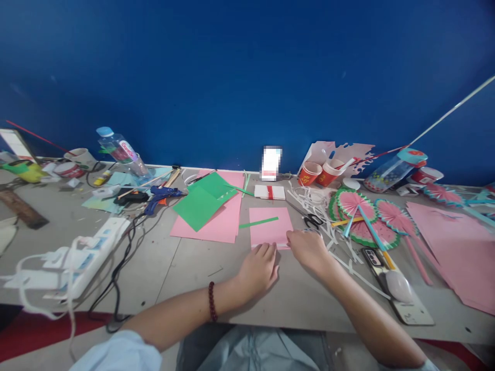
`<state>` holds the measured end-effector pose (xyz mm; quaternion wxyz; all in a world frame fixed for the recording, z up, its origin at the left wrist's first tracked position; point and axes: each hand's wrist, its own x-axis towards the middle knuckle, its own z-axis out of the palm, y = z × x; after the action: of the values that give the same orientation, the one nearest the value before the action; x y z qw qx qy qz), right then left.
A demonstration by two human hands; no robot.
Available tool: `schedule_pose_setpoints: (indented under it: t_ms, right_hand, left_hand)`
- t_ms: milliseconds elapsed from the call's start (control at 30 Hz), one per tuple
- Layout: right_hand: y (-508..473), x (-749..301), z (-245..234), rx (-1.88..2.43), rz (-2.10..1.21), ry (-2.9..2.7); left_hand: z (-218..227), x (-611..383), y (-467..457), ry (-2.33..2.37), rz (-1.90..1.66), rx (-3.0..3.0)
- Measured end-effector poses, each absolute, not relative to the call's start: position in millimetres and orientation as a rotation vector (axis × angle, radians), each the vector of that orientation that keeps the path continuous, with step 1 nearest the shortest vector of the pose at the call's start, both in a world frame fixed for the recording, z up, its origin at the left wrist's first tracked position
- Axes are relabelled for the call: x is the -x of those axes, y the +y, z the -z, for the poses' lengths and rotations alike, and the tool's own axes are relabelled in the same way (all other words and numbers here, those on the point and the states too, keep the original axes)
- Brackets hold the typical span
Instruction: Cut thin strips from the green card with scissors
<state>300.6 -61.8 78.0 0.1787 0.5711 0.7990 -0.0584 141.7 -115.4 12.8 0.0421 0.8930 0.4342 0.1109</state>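
A small pink paper sheet (270, 237) lies in front of me, and a narrow green paper strip (259, 222) rests across it, poking past its left edge. Along the sheet's near edge runs a thin pale band. My left hand (263, 264), a dark red bead bracelet on its wrist, has its fingers curled onto that edge near the middle. At the near right corner, my right hand (307, 251) is closed on the paper between thumb and fingers. Black-handled scissors (314, 221) lie just beyond the right hand.
Left are green sheets (203, 203) on pink ones, a blue glue gun (162, 198) and a white power strip (96, 257). Right are white paper strips (309, 197), pleated watermelon fans (356, 206), red paper cups (310, 174) and a phone (410, 304). Behind stands a blue wall (247, 82).
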Motion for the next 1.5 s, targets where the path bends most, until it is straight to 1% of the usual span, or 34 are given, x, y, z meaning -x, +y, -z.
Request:
schedule_pose_setpoints:
  t_ms: [933, 1500]
  right_hand:
    - [-54.9, -286.7, -89.4, -1.607, 0.186, 2.166]
    - [-47.4, -291.3, -84.2, -1.663, 0.220, 2.104]
  left_hand:
    - [-9.9, -139.1, -113.6, 1.316, -0.349, -2.736]
    - [-14.6, -145.7, -114.2, 1.294, -0.336, -2.802]
